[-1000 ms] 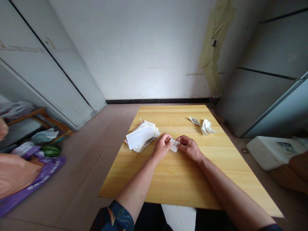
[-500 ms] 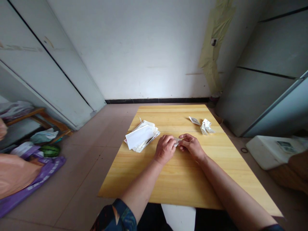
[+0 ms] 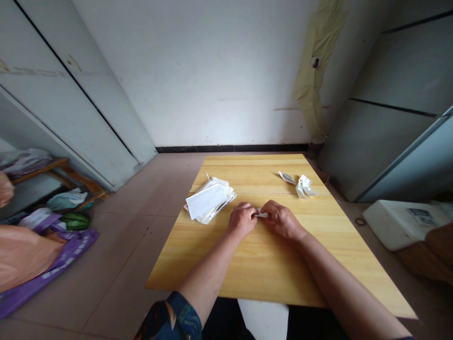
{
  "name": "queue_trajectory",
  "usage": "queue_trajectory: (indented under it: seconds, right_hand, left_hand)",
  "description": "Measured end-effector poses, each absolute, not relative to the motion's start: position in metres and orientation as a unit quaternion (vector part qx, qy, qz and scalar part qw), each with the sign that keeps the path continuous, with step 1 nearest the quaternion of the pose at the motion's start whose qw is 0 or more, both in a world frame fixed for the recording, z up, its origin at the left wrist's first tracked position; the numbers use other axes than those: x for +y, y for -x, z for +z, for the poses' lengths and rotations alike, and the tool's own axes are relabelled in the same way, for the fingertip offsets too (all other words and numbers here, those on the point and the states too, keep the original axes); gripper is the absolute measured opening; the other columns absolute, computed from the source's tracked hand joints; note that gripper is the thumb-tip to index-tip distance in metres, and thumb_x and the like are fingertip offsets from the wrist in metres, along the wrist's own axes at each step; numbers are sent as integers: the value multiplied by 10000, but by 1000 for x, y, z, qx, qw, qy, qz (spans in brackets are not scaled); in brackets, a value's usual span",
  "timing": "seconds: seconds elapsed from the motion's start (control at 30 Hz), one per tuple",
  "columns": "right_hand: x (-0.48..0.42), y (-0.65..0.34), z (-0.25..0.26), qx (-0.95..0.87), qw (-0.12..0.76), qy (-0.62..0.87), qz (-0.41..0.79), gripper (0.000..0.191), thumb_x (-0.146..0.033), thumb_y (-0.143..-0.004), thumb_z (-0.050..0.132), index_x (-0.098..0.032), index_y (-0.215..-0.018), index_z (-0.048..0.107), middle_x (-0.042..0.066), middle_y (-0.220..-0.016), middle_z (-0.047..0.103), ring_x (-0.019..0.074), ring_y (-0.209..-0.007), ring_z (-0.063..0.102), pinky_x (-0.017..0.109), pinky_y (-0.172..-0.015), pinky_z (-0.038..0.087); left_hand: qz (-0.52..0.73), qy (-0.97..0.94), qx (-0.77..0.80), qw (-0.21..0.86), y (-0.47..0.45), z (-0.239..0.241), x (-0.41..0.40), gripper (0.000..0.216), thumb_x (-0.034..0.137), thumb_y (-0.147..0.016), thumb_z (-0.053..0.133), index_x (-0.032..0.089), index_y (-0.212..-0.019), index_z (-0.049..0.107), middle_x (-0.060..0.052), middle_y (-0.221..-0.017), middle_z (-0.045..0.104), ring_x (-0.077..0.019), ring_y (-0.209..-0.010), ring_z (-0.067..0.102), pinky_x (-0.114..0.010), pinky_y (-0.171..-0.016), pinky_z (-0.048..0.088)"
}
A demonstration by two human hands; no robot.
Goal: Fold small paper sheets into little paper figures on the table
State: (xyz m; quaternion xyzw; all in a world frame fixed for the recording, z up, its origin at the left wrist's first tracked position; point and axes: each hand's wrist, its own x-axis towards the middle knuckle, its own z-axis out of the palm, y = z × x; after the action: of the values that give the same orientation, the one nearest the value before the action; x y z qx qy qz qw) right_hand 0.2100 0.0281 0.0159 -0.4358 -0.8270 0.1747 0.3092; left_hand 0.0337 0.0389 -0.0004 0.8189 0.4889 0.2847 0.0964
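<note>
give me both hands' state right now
Left hand: closed, holding a small white paper.
Right hand: closed, holding the same paper.

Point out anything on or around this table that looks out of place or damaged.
The stack of white papers lies askew on the wooden table, its sheets unevenly fanned. On the wall behind, a yellowed strip of tape or paper hangs crooked and ragged.

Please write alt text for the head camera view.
The person's left hand and right hand hold a small white paper piece between them above a light wooden table. A loose stack of white papers lies to the left, and crumpled white paper scraps lie farther ahead.
</note>
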Motion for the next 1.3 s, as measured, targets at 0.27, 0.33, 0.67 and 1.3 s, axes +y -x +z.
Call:
queue_trajectory:
  seconds: [0.27,0.33,0.67,1.3]
  right_hand:
    - [30,-210,9,-844,182,499,71,223,-97,-834,445,-201,-886,635,55,-882,654,154,-825,592,222,-702,422]
    - [32,-211,8,-828,207,512,94,229,-99,-820,449,-204,-906,634,51,-902,666,152,-818,604,223,-706,425]
    - [36,-214,8,-763,291,536,215,159,-213,-774,520,-189,-894,622,25,-746,660,147,-645,588,231,-601,417]
    - [38,-203,8,-744,232,610,143,150,-190,-829,488,-220,-905,614,46,-842,708,165,-717,632,225,-619,397]
  left_hand:
    - [303,-832,456,91,-33,0,40,126,109,-764,610,208,-710,667,-30,-778,651,-177,-823,565,-304,-779,466]
    - [314,-815,469,130,-33,0,43,137,100,-774,596,207,-773,682,-23,-799,677,-171,-830,584,-293,-786,473]
    - [333,-752,517,240,-31,-8,52,281,80,-747,593,191,-990,680,-14,-853,695,-138,-797,613,-252,-758,494]
    - [270,-775,559,122,-36,-2,45,258,80,-796,536,204,-1011,606,-19,-805,661,-173,-830,594,-292,-785,469]
